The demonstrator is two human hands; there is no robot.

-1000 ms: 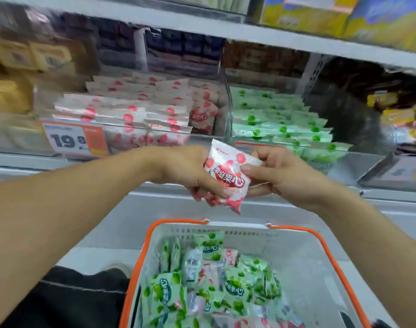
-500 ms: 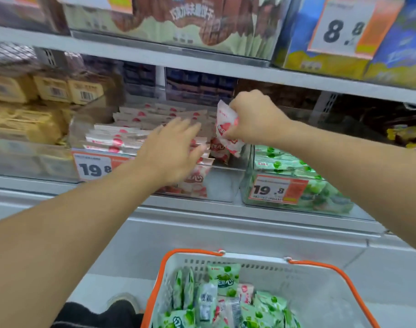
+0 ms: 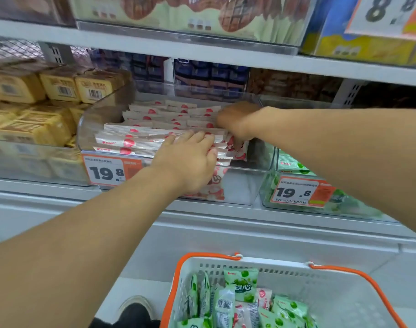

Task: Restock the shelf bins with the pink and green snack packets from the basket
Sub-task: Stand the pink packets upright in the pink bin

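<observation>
The left hand [image 3: 190, 159] lies flat, fingers straight, pressing the pink packets [image 3: 140, 136] back in the clear bin [image 3: 240, 185], apparently making room while the blurred right hand [image 3: 237, 121], grip indiscernible, reaches in; the basket [image 3: 344, 301] below holds more.

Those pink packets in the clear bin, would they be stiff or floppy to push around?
Probably floppy and light: the pink packets look like thin crimped film pouches. They seem apt to slide, lying in loose overlapping rows under the left hand. Likely not fragile to grip.
</observation>
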